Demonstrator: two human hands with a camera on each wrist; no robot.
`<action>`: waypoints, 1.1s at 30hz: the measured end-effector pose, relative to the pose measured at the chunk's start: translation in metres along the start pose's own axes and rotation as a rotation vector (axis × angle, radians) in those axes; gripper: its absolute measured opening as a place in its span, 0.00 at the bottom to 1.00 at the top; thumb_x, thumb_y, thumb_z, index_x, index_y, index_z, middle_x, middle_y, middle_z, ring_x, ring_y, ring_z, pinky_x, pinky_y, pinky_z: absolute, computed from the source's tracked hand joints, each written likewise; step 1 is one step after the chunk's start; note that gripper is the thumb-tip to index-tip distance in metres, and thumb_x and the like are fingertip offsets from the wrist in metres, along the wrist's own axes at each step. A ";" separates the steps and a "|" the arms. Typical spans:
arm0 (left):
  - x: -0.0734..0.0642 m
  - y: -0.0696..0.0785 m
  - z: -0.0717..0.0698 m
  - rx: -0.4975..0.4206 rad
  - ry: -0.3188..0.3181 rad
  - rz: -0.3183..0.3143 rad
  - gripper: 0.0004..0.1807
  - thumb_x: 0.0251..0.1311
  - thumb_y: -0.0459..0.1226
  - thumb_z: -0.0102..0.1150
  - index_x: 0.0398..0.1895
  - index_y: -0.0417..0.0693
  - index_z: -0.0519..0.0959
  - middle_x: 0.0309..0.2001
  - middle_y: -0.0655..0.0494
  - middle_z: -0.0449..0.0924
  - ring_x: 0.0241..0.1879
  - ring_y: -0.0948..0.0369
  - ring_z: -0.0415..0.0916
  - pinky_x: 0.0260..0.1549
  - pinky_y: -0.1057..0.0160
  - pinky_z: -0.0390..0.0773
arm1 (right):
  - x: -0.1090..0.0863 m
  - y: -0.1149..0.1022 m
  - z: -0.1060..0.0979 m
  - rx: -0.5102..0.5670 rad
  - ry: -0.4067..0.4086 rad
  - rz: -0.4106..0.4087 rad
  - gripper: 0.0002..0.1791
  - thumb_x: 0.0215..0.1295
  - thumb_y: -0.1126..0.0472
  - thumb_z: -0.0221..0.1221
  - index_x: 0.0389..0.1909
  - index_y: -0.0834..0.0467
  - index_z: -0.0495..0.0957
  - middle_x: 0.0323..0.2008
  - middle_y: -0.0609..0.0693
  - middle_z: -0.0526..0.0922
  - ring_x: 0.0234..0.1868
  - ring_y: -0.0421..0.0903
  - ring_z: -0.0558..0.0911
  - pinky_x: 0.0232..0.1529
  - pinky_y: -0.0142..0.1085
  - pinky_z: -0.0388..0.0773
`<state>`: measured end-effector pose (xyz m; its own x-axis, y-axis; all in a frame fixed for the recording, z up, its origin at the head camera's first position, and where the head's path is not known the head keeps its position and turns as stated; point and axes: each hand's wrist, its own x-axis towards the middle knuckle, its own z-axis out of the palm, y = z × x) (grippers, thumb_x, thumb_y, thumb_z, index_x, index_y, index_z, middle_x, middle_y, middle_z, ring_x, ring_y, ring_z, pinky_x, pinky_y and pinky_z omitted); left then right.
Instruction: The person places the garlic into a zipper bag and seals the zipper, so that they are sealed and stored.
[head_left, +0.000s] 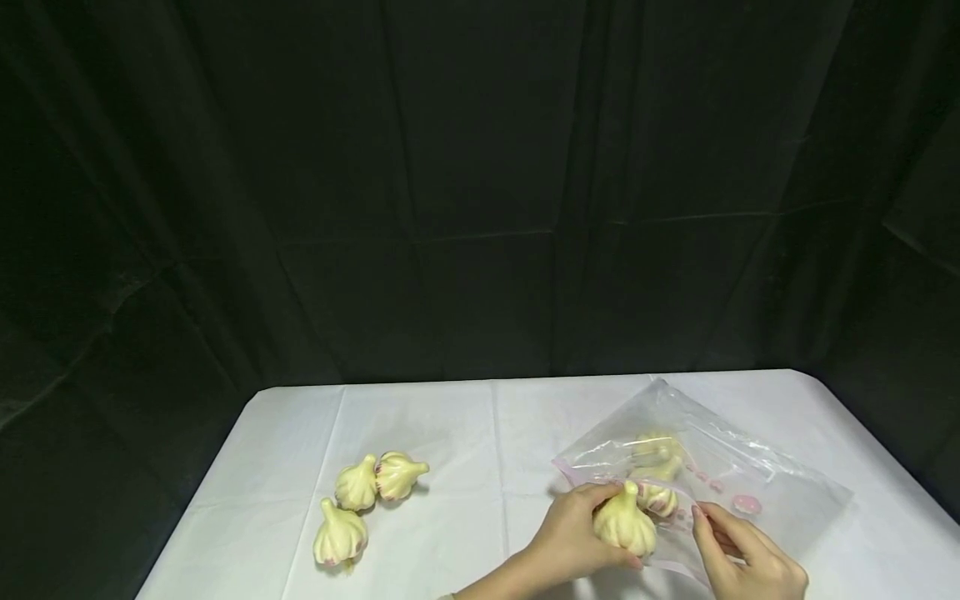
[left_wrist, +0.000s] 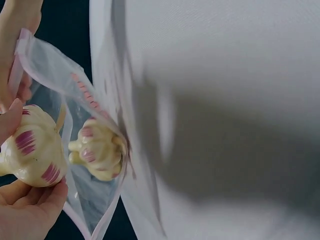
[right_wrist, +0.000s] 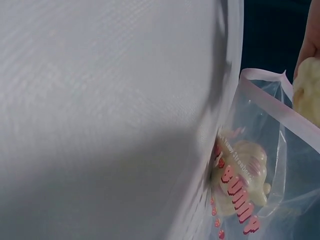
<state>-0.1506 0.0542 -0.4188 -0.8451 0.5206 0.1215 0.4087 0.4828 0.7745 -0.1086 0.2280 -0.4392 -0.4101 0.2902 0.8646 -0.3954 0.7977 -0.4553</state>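
Observation:
My left hand [head_left: 566, 537] grips a pale garlic bulb [head_left: 625, 525] at the mouth of a clear zip bag [head_left: 667, 404]. In the left wrist view the held bulb shows purple streaks, with fingers and thumb on either side of it. Pinched between the thumb and fingers of my right hand [head_left: 750, 557] is the bag's pink-trimmed edge, which stands parted. Inside the bag lie more garlic bulbs [left_wrist: 100, 150], partly hidden by the film. Red lettering [right_wrist: 237, 192] on the bag faces the right wrist camera.
Three other garlic bulbs sit grouped on the left of the white-covered table [head_left: 450, 550]: one in front [head_left: 340, 533], one behind it [head_left: 357, 483] and one to the right [head_left: 399, 476]. A black curtain [head_left: 480, 192] hangs behind the table.

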 end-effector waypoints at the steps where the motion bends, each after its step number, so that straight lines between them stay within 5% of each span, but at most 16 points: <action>1: 0.001 0.000 0.002 0.013 -0.003 0.001 0.42 0.27 0.45 0.74 0.54 0.44 0.71 0.51 0.60 0.72 0.49 0.65 0.69 0.46 0.72 0.69 | 0.000 0.000 0.000 -0.001 0.002 0.000 0.03 0.38 0.75 0.63 0.18 0.70 0.80 0.16 0.62 0.78 0.21 0.21 0.71 0.22 0.12 0.67; 12: 0.009 0.000 0.015 0.048 -0.007 -0.038 0.41 0.29 0.47 0.73 0.53 0.45 0.71 0.49 0.60 0.73 0.47 0.65 0.70 0.44 0.72 0.70 | 0.000 0.000 0.000 -0.014 0.001 0.010 0.03 0.37 0.75 0.64 0.18 0.69 0.80 0.17 0.61 0.79 0.21 0.21 0.72 0.22 0.12 0.67; 22: 0.012 0.001 0.021 0.093 -0.005 0.023 0.41 0.30 0.47 0.73 0.54 0.45 0.71 0.52 0.60 0.72 0.52 0.64 0.68 0.49 0.69 0.67 | 0.000 0.001 -0.001 -0.029 -0.018 0.010 0.03 0.37 0.75 0.64 0.19 0.69 0.80 0.17 0.60 0.79 0.21 0.22 0.72 0.22 0.12 0.67; 33: 0.020 -0.003 0.028 0.042 0.031 -0.028 0.36 0.29 0.43 0.74 0.50 0.48 0.74 0.44 0.64 0.75 0.41 0.70 0.70 0.41 0.73 0.70 | -0.001 0.002 -0.001 -0.002 0.008 0.004 0.04 0.36 0.76 0.64 0.18 0.69 0.80 0.16 0.62 0.79 0.21 0.22 0.72 0.22 0.12 0.67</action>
<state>-0.1596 0.0828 -0.4361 -0.8662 0.4851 0.1199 0.3988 0.5264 0.7509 -0.1085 0.2301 -0.4410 -0.4047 0.2981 0.8645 -0.3924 0.7973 -0.4586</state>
